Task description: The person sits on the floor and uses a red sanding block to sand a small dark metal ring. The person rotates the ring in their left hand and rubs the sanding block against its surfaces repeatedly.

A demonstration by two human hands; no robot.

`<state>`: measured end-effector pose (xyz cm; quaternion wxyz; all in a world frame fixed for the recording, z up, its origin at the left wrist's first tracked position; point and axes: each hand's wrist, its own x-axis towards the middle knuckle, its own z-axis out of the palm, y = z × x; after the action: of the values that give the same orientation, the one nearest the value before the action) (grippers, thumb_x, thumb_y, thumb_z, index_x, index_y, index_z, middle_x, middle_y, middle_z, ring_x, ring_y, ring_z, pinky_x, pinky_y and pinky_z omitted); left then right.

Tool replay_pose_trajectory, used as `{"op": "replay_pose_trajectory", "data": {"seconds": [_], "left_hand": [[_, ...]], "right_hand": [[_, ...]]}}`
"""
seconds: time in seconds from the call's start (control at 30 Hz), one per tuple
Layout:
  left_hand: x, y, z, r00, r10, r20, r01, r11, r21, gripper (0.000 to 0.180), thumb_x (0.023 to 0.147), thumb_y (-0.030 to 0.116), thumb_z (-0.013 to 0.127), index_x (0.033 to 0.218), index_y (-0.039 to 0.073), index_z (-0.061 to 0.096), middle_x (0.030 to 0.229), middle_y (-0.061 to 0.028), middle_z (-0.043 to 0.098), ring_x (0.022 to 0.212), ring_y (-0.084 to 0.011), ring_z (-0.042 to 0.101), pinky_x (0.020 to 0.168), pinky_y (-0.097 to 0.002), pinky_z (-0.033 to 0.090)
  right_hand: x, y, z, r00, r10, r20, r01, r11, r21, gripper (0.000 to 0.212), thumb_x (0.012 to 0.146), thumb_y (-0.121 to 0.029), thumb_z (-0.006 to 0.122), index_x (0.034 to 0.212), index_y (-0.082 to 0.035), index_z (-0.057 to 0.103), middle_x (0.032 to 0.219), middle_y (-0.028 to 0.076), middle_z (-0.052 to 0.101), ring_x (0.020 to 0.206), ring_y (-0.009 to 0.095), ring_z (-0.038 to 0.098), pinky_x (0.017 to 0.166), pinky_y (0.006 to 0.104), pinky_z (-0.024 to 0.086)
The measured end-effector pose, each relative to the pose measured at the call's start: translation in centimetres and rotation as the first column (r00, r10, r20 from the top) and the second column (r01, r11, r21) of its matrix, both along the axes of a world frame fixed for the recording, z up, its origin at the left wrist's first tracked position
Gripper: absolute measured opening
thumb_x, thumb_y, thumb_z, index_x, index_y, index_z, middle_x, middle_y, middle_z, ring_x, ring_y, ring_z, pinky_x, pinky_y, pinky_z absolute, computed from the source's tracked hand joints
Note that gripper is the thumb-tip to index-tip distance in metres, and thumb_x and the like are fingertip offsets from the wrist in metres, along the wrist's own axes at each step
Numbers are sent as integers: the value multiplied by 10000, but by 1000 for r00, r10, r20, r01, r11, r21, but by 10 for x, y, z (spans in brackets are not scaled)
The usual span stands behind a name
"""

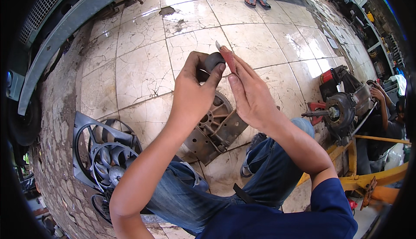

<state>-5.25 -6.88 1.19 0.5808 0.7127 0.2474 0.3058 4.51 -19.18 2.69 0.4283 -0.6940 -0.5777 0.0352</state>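
Observation:
My left hand (195, 83) is wrapped round a dark grey cylindrical ring (212, 60), with the thumb toward me. My right hand (253, 96) pinches a folded red piece of sandpaper (229, 60) between thumb and fingers. The sandpaper lies against the right side of the ring, and a grey edge sticks up at its top. Both hands are raised in front of me, close together. Below them on the floor is a toothed metal wheel (222, 110) with spokes, beside a greasy metal bracket (229, 130) with holes. My forearms partly hide these parts.
A fan in a shroud (82, 158) lies at my left. On the right stand a dark gearbox-like assembly (340, 109) and a yellow frame (377, 178); another person's hands (379, 93) are near there. Sandalled feet (257, 0) stand at the back. A vehicle bumper (65, 31) juts in.

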Motion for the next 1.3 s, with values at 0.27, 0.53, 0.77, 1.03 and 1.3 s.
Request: {"op": "replay_pose_trajectory", "data": {"seconds": [0.27, 0.53, 0.77, 1.03, 1.3], "left_hand": [[-1, -6, 7, 995, 45, 92, -55, 991, 119, 222, 891, 89, 692, 1066, -8, 596, 936, -135, 677, 759, -196, 661, 720, -326, 526], [0, -10, 7, 994, 27, 103, -54, 962, 268, 221, 839, 27, 706, 1034, -2, 605, 947, -134, 673, 823, -217, 670, 768, -329, 525], [-3, 1, 12, 996, 86, 23, -89, 935, 342, 215, 873, 50, 708, 1041, -5, 587, 949, -120, 691, 845, -190, 676, 777, -325, 526], [-4, -4, 12, 997, 72, -19, -55, 886, 461, 204, 855, 56, 714, 1010, 5, 591, 933, -123, 685, 825, -225, 661, 763, -341, 516], [-6, -1, 10, 991, 83, -109, -14, 851, 525, 246, 829, 124, 707, 1011, 42, 563, 981, -141, 655, 810, -346, 654, 703, -445, 504]], "right_hand": [[-2, -3, 5, 989, -6, -150, 0, 999, -42, 462, 1046, -187, 383, 1455, 27, 378, 1428, 250, 469, 1301, 389, 486, 1075, 391, 402], [0, -4, 2, 973, -13, -232, -1, 998, -57, 466, 1048, -206, 384, 1451, 27, 382, 1416, 272, 469, 1283, 411, 492, 1063, 402, 406], [-8, -5, 6, 979, -7, -205, -6, 998, -61, 466, 1050, -213, 385, 1431, 56, 393, 1401, 285, 475, 1252, 428, 512, 1045, 409, 422], [-2, -3, 1, 973, -7, -231, -3, 999, -41, 457, 1051, -204, 378, 1424, 60, 399, 1397, 281, 480, 1239, 425, 524, 1035, 407, 430], [-3, -3, 0, 988, -3, -156, -3, 999, -38, 459, 1043, -187, 390, 1444, 36, 385, 1416, 267, 468, 1272, 408, 499, 1056, 410, 416]]}}
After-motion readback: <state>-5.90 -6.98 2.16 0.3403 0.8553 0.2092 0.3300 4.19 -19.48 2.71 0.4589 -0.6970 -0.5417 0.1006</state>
